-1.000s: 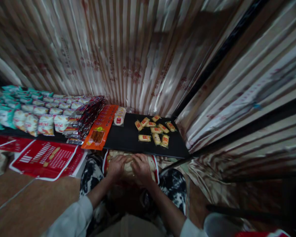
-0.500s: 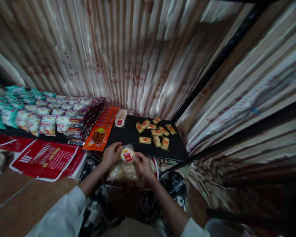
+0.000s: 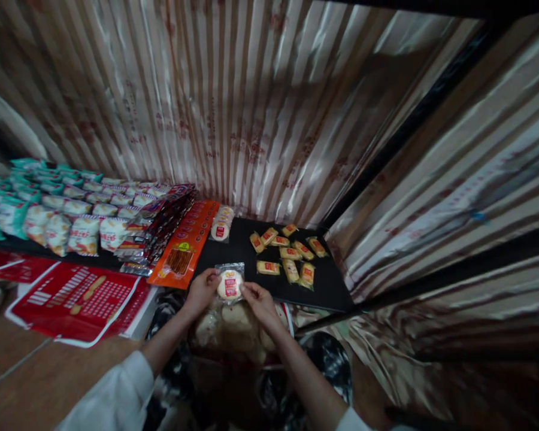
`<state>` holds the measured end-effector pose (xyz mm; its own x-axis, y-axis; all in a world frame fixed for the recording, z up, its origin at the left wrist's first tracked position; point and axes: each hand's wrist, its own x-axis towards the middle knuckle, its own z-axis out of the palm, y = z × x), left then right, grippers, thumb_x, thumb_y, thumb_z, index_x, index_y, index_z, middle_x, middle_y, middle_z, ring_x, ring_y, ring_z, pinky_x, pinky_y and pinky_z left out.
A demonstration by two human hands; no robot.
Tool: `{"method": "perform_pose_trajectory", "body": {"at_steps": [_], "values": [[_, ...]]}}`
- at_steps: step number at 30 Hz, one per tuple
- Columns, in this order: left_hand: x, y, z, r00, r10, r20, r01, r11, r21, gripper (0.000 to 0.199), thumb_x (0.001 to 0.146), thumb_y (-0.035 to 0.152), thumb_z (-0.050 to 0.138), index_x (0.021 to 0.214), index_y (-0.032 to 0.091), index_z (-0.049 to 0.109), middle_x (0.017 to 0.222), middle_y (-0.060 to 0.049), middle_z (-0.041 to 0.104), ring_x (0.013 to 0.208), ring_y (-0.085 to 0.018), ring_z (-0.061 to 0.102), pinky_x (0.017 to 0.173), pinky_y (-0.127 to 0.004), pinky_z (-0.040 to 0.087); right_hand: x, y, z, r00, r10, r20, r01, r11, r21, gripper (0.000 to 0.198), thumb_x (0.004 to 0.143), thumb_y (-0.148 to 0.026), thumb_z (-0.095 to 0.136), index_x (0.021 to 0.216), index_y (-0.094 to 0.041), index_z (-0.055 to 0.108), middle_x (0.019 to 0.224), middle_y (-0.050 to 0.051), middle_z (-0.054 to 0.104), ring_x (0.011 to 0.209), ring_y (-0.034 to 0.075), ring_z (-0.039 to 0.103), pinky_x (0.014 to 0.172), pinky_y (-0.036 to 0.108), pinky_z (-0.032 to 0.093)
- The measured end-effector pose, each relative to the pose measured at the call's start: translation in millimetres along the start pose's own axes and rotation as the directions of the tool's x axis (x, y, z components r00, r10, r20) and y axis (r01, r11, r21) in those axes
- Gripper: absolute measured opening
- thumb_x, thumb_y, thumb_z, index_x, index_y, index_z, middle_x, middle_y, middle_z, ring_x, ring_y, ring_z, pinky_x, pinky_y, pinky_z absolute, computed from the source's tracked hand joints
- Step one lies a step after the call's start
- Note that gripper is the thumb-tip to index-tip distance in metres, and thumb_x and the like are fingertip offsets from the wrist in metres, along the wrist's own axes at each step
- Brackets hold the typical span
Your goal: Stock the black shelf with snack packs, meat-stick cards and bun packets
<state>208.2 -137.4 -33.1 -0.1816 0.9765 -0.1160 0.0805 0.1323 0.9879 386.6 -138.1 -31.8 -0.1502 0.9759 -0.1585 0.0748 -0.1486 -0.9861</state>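
A round, pale cracker in a clear packet (image 3: 230, 285) with a red label is held up between my two hands, near the front edge of the black shelf. My left hand (image 3: 203, 291) pinches the packet at its left side. At its right side, the fingers of my right hand (image 3: 259, 301) are closed on it. Below my hands sits an open bag of similar pale packets (image 3: 238, 320), partly hidden by my wrists. A short row of the same round packets (image 3: 222, 225) stands at the back of the black shelf (image 3: 233, 248).
Several small yellow-wrapped cakes (image 3: 290, 254) lie on the shelf's right part. To the left are an orange packet (image 3: 184, 244), dark stacked packets (image 3: 155, 224) and rows of white and teal bags (image 3: 83, 233). A red printed sheet (image 3: 81, 299) hangs below. A dark slanted bar (image 3: 386, 131) rises at the right.
The packet has turned more squarely toward me, and its clear wrapper now shows spread flat. Both hands still hold it. The view has shifted slightly.
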Motion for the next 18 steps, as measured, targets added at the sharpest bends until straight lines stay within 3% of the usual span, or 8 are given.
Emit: {"method": "perform_pose_trajectory", "body": {"at_steps": [6,10,14,18], "values": [[28.8,13.7,-3.4,0.998,0.054,-0.015,-0.052,0.991,0.121,0.021,0.072,0.028,0.055,0.087,0.015,0.063,0.061,0.003,0.057,0.057,-0.011,0.053,0.055,-0.021,0.042,38.5,1.4,2.9,0.996,-0.063,-0.066,0.049,0.98,-0.191,0.028,0.07,-0.042,0.061,0.086,-0.02,0.067,0.071,0.001,0.067,0.064,0.015,0.06,0.063,0.027,0.047],[47.8,26.3,-4.3,0.995,0.048,-0.085,-0.019,0.951,0.31,0.028,0.076,0.023,0.054,0.103,0.013,0.06,0.078,-0.003,0.065,0.067,-0.014,0.06,0.064,-0.024,0.047,70.3,2.7,11.8,0.989,-0.065,-0.136,0.016,0.942,-0.335,0.021,0.073,-0.038,0.058,0.085,-0.023,0.067,0.07,-0.002,0.067,0.065,0.015,0.061,0.063,0.026,0.047],[62.8,31.6,-0.9,0.991,0.097,-0.093,-0.042,0.883,0.467,0.042,0.08,0.018,0.052,0.121,0.01,0.05,0.109,-0.012,0.064,0.095,-0.018,0.062,0.086,-0.031,0.047,99.9,-5.8,24.7,0.986,-0.035,-0.161,-0.037,0.906,-0.421,0.019,0.075,-0.035,0.057,0.087,-0.024,0.066,0.074,-0.002,0.068,0.069,0.015,0.062,0.064,0.025,0.047],[74.2,28.4,5.5,0.981,0.169,-0.092,-0.074,0.771,0.632,0.043,0.08,0.013,0.05,0.122,0.005,0.051,0.129,-0.018,0.052,0.121,-0.024,0.048,0.104,-0.033,0.036,122.1,-21.4,37.2,0.981,0.015,-0.195,-0.116,0.851,-0.513,0.018,0.076,-0.034,0.058,0.089,-0.025,0.067,0.079,-0.002,0.069,0.075,0.015,0.064,0.067,0.024,0.045]]}}
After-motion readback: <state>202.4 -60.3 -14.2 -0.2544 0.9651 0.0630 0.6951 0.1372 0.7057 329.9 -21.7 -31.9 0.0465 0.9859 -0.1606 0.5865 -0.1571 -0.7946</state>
